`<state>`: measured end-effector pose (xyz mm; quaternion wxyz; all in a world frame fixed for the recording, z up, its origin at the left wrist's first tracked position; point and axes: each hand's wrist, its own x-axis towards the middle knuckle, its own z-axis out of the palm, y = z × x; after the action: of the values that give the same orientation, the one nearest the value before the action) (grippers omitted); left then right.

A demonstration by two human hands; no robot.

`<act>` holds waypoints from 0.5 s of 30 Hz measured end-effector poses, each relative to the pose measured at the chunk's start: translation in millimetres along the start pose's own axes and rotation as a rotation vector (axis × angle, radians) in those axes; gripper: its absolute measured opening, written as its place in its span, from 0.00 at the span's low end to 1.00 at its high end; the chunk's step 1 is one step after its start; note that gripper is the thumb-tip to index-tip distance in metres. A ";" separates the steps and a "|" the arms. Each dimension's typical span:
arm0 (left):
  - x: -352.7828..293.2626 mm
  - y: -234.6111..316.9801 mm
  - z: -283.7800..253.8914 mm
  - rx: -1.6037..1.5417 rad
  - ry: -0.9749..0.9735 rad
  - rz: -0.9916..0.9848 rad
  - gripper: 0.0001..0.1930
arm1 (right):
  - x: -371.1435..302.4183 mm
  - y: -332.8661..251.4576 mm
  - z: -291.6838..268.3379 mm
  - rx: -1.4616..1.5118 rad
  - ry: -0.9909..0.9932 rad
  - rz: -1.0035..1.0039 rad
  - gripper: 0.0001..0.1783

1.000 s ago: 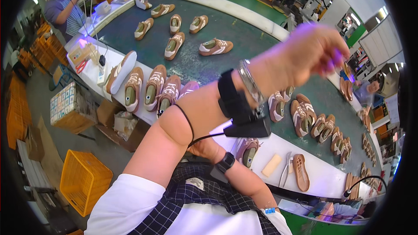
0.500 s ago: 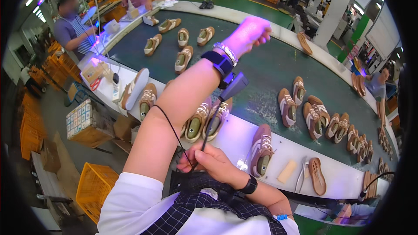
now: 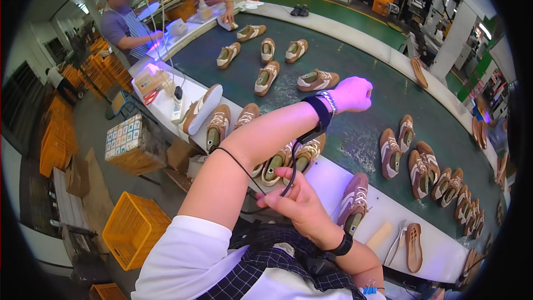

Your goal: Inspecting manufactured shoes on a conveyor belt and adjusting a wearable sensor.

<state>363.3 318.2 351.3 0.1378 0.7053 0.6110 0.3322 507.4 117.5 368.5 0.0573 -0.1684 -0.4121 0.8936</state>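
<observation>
My left arm reaches out over the belt, and my left hand [image 3: 355,94] is a fist with nothing visible in it. A silver bracelet [image 3: 328,101] and a black wrist strap [image 3: 320,114] circle that wrist. From the strap a thin black cord [image 3: 293,162] runs back and loops round my left arm near the elbow. My right hand [image 3: 300,203], in front of my chest, pinches the cord between thumb and fingers. Behind it, brown and white sneakers [image 3: 275,168] stand on the white ledge, partly covered by my arm. Another sneaker [image 3: 354,200] stands right of my right hand.
More sneakers [image 3: 318,80] lie on the dark green belt [image 3: 355,139]. On the ledge rest pincers [image 3: 395,243], a brown sole [image 3: 413,247] and red scissors [image 3: 150,96]. A yellow crate [image 3: 133,230] stands at lower left. Two co-workers [image 3: 125,28] are at the far left end.
My view has shifted left. My left forearm is lower and flatter, its fist turned. My right hand has risen from my waist with the cord. A co-worker's hand now touches a far shoe.
</observation>
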 end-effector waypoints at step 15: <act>20.3 -8.2 -31.0 0.163 0.044 -0.037 0.07 | 41.0 -6.0 29.9 -0.939 0.177 -0.687 0.16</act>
<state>337.9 332.7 375.4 0.0726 0.6952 0.6518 0.2942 458.4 109.9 380.7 0.2972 -0.1064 -0.7883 0.5281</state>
